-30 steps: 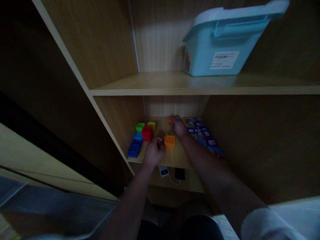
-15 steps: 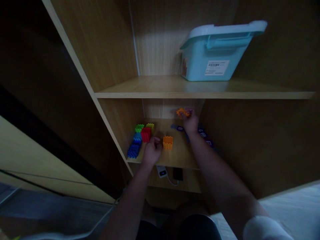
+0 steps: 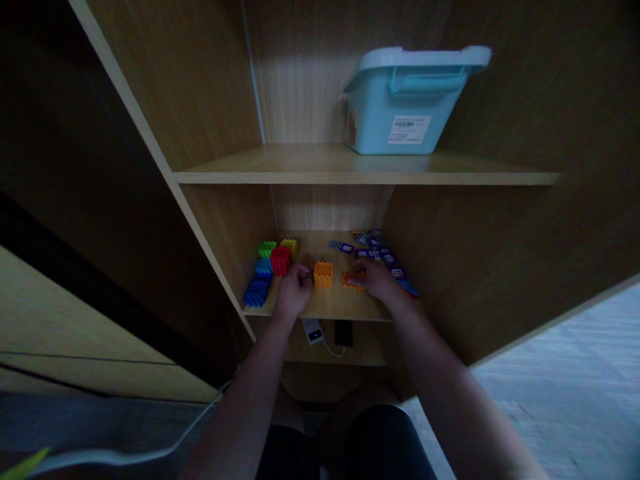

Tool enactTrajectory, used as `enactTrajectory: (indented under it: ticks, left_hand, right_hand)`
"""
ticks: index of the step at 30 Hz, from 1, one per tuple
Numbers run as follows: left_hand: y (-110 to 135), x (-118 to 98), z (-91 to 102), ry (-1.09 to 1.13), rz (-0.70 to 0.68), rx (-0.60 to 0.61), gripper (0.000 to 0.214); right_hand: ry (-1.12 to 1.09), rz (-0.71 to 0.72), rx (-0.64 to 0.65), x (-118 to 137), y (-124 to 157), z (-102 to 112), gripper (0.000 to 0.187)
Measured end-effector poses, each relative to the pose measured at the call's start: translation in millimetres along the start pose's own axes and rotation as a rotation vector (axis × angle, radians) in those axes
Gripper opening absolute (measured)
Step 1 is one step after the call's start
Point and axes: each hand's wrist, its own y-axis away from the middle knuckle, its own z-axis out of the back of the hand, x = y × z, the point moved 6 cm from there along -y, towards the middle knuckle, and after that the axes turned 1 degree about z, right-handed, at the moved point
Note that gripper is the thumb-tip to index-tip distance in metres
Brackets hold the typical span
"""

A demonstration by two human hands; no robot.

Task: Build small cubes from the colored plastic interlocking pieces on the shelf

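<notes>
On the lower shelf (image 3: 330, 308) an orange block cube (image 3: 323, 274) stands between my hands. My left hand (image 3: 293, 291) rests just left of the cube, fingers curled, touching or nearly touching its side. My right hand (image 3: 376, 280) is closed on a flat orange piece (image 3: 351, 280), held low to the right of the cube. Behind my left hand stand a red cube (image 3: 281, 261), a yellow cube (image 3: 289, 245), a green cube (image 3: 267, 249) and blue cubes (image 3: 257, 288). Loose purple and blue pieces (image 3: 383, 257) lie along the right side.
A pale blue lidded bin (image 3: 406, 107) sits on the upper shelf (image 3: 320, 175). Below the lower shelf lie a small white device (image 3: 313, 330) with a cable and a dark phone-like object (image 3: 343, 333). Wooden cabinet walls close in both sides.
My right hand lifted the orange piece from the back of the shelf, raised it, then brought it down beside the orange cube. My left hand stayed by the cube.
</notes>
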Motion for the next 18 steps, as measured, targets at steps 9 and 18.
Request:
enactTrajectory:
  ticks: [9,18]
  left_hand:
    - [1,-6,2.7,-0.007,0.0,-0.012,0.016]
    - [1,-7,1.9,-0.012,-0.008,-0.001,0.018]
  right_hand:
    - [0.022,0.264,-0.068,27,63,3,0.012]
    - [-0.095,0.391,-0.089,18,100,10,0.027]
